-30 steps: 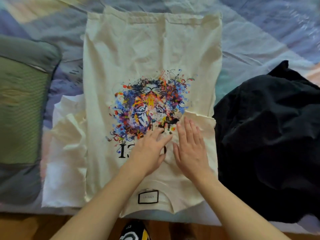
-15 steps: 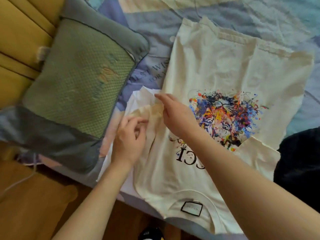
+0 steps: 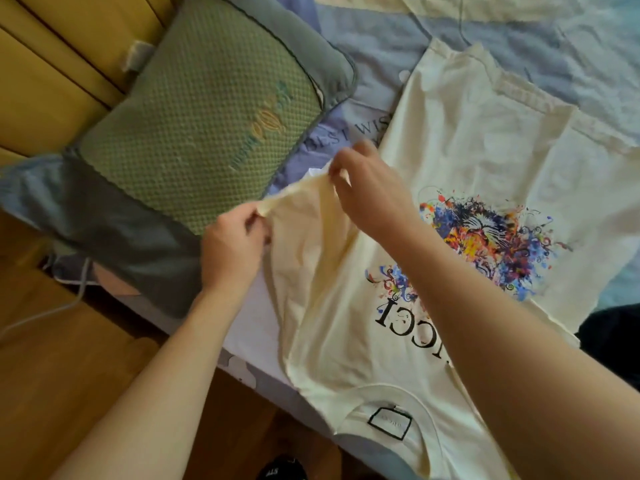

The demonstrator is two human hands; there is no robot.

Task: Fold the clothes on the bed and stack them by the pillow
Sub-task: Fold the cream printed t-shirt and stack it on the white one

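The cream shirt [image 3: 460,188] lies print-up on the bed [image 3: 571,57], its long axis running from the collar at about 6 o'clock in the head view to the hem at about 1 o'clock, so the garment slants away from the person and to the right. Its left sleeve [image 3: 304,220] is the part in play: it sticks out from the body of the shirt toward 10 o'clock, pointing at the pillow [image 3: 194,116], which sits just beyond it at 10 to 11 o'clock. Both hands are on that sleeve. The left hand [image 3: 232,251] pinches the sleeve's outer edge between thumb and curled fingers, and the right hand [image 3: 370,192], with its arm crossed over the print, pinches the upper edge nearer the shoulder. The cloth between them is lifted and slack, not flat. The left hand is the nearer one to the sleeve's free end; the right is nearer the fold line along the shirt's side. The likely next move is to carry the sleeve inward toward 4 o'clock, across the long axis and onto the chest, so that the side becomes straight. A dark garment [image 3: 616,337] shows at 4 o'clock, at the frame's right edge, and a white cloth [image 3: 252,306] lies under the sleeve.
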